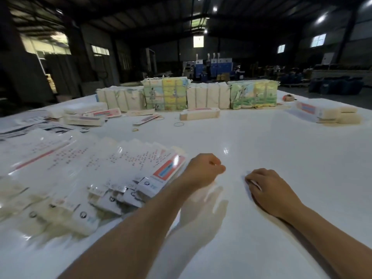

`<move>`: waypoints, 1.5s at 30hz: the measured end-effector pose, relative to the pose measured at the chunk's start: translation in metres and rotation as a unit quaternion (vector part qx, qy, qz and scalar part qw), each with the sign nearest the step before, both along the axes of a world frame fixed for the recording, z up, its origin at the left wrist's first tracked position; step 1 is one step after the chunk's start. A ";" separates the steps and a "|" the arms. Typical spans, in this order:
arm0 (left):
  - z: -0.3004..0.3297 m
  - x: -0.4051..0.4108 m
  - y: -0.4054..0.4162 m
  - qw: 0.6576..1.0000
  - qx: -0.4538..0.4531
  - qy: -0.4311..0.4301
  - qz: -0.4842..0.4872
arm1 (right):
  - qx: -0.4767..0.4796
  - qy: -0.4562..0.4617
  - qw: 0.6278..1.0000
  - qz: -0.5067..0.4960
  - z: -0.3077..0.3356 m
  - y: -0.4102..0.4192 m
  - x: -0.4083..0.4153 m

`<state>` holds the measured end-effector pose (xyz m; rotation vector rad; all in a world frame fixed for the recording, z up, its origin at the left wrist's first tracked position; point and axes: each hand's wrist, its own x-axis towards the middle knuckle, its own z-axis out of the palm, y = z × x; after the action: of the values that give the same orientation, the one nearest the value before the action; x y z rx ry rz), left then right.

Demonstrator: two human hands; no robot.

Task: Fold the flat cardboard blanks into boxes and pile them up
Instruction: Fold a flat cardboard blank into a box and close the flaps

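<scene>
Your left hand (203,170) is curled into a loose fist just above the white table (281,141), holding nothing you can see. Your right hand (267,188) rests knuckles-up on the table, fingers curled under; whether it grips anything, cannot tell. Hands are apart, near each other. Flat blanks (124,168) lie fanned out in a blurred spread just left of your left forearm. Folded boxes (199,113) sit further back at centre, more stacked at far right (326,112) and far left (86,115). Tied bundles (165,93) line the far edge. Rubber bands (178,124) lie loose mid-table.
</scene>
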<state>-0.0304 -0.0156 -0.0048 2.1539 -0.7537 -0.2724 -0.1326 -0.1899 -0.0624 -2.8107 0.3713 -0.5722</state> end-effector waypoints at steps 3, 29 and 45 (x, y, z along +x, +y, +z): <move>0.028 0.040 0.028 0.986 0.108 -0.076 0.097 | 0.009 0.002 1.000 0.000 0.001 0.001 -0.002; 0.025 0.027 0.027 0.983 0.077 -0.145 0.077 | 0.046 0.018 0.999 0.014 0.010 0.004 -0.009; -0.023 -0.015 0.028 0.969 0.128 -0.165 -0.131 | 0.158 -0.078 0.984 -0.001 0.016 0.015 -0.012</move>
<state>-0.0457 0.0129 -0.0282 2.3740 -1.2583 -0.1535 -0.1449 -0.1745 -0.0459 -2.4465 0.3960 -0.6639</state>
